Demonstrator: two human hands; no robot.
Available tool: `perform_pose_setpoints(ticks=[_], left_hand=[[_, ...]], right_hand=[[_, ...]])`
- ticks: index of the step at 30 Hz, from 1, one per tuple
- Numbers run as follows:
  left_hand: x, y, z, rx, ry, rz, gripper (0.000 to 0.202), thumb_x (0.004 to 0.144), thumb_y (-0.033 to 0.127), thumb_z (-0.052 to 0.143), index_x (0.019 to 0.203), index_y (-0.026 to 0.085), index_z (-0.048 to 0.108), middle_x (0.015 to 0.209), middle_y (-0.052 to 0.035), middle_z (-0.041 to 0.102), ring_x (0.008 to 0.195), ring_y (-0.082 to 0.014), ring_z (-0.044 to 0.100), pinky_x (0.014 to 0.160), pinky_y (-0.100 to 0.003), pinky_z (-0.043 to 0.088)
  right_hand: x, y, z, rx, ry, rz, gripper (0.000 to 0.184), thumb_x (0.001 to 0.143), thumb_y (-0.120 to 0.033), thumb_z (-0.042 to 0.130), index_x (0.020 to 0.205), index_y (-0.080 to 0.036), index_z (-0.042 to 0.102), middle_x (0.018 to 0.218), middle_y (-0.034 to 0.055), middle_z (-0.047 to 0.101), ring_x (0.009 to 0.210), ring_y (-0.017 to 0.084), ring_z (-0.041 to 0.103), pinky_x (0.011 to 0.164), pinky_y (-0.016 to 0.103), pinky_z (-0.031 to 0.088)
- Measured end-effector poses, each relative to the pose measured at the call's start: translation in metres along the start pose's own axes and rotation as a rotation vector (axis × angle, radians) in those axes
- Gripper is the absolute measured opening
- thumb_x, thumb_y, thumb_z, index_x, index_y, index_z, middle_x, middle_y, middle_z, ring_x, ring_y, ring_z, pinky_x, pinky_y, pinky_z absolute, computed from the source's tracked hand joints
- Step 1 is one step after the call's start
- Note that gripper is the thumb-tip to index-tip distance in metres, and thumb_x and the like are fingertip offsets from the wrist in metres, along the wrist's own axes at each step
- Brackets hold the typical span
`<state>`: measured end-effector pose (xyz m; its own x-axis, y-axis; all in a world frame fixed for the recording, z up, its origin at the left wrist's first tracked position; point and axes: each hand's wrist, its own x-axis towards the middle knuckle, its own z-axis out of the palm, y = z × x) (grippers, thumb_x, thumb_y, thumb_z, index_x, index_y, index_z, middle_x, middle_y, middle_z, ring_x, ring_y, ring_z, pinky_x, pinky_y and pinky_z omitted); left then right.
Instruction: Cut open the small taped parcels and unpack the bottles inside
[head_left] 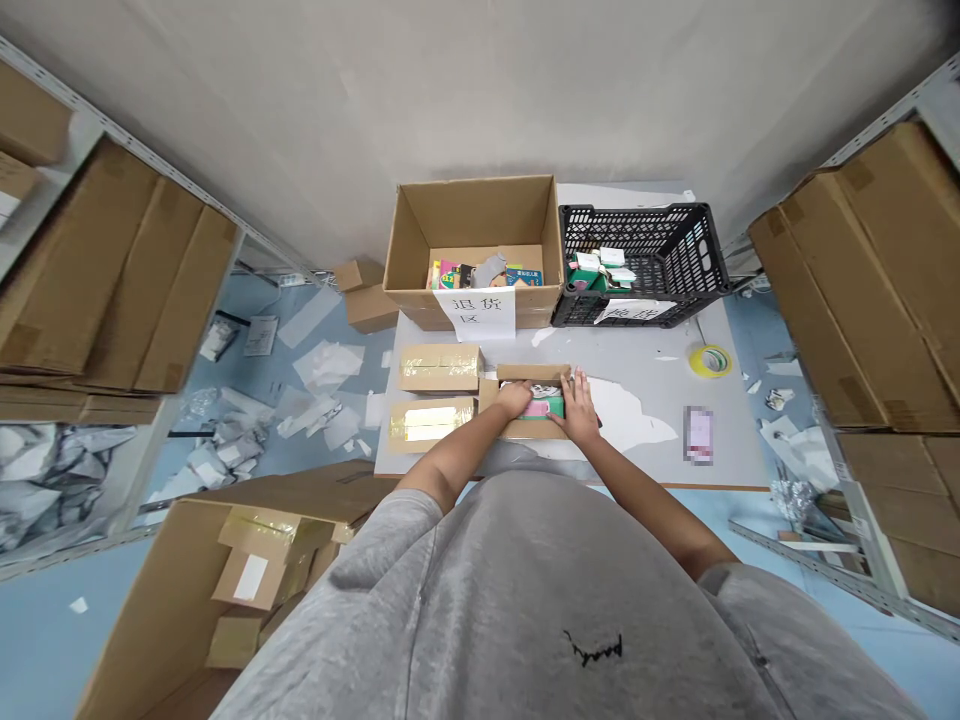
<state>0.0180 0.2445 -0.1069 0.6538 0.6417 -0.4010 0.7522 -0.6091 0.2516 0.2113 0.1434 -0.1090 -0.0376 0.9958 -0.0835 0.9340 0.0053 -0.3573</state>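
A small open cardboard carton (531, 430) sits at the table's front, with a green-and-pink box (541, 408) inside it. My left hand (514, 399) reaches over the carton's left side, its fingers closed together on the left end of that box; the fingertips are partly hidden. On the right, my right hand (579, 408) lies with fingers stretched out and apart along the carton's right side. Its thumb points in at the box's right end. Some white-and-dark printed material shows behind the box.
Two taped cartons (441, 368) are left of the open one. Behind stand a large cardboard box (405, 240) of colourful packs and a black crate (637, 222). A yellow tape roll (709, 361) and a blurred pink item (698, 436) lie right. A big carton (142, 620) stands lower left.
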Motion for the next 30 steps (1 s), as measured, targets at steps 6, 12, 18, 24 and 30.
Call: perform_pose_setpoints(ticks=[6,12,18,24,30], left_hand=[[0.003,0.008,0.0,-0.006,0.023,-0.068,0.033,0.098,0.011,0.054,0.13,0.011,0.061,0.118,-0.0209,0.072,0.107,-0.0275,0.073,0.094,-0.039,0.056],[-0.012,0.003,-0.003,-0.004,0.118,0.181,0.024,0.099,0.025,0.059,0.12,0.017,0.068,0.133,-0.0167,0.062,0.125,-0.0273,0.06,0.104,-0.039,0.051],[-0.021,-0.003,-0.005,0.026,0.031,0.325,0.022,0.1,0.023,0.053,0.104,0.02,0.075,0.122,-0.0101,0.067,0.121,-0.0239,0.059,0.099,-0.033,0.049],[-0.022,-0.002,0.004,-0.026,0.059,0.334,0.025,0.101,0.027,0.056,0.12,0.02,0.071,0.125,-0.0096,0.068,0.12,-0.0218,0.061,0.103,-0.031,0.047],[-0.007,0.004,0.01,0.074,0.015,0.279,0.046,0.093,0.019,0.065,0.139,0.014,0.058,0.139,-0.0168,0.063,0.131,-0.0261,0.058,0.108,-0.036,0.047]], right_hand=[[0.005,0.008,0.0,-0.007,-0.163,-0.174,0.121,0.079,-0.066,0.076,0.169,-0.015,0.014,0.176,0.0155,0.005,0.162,0.035,-0.001,0.129,0.055,0.01],[0.021,0.013,0.008,0.05,-0.204,-0.126,0.138,0.064,-0.065,0.088,0.169,-0.018,0.011,0.175,0.0183,0.009,0.162,0.037,0.005,0.128,0.053,0.018],[0.019,0.017,0.01,0.077,-0.194,-0.131,0.14,0.064,-0.063,0.089,0.17,-0.019,0.009,0.175,0.0165,0.011,0.162,0.036,0.004,0.128,0.052,0.018],[0.016,0.029,0.004,0.118,-0.225,-0.204,0.146,0.062,-0.058,0.091,0.17,-0.017,0.002,0.175,0.0155,0.009,0.163,0.033,0.004,0.129,0.049,0.02],[0.018,0.033,0.001,0.124,-0.236,-0.22,0.145,0.063,-0.053,0.091,0.17,-0.018,0.0,0.176,0.0138,0.009,0.163,0.032,0.005,0.13,0.048,0.02]])
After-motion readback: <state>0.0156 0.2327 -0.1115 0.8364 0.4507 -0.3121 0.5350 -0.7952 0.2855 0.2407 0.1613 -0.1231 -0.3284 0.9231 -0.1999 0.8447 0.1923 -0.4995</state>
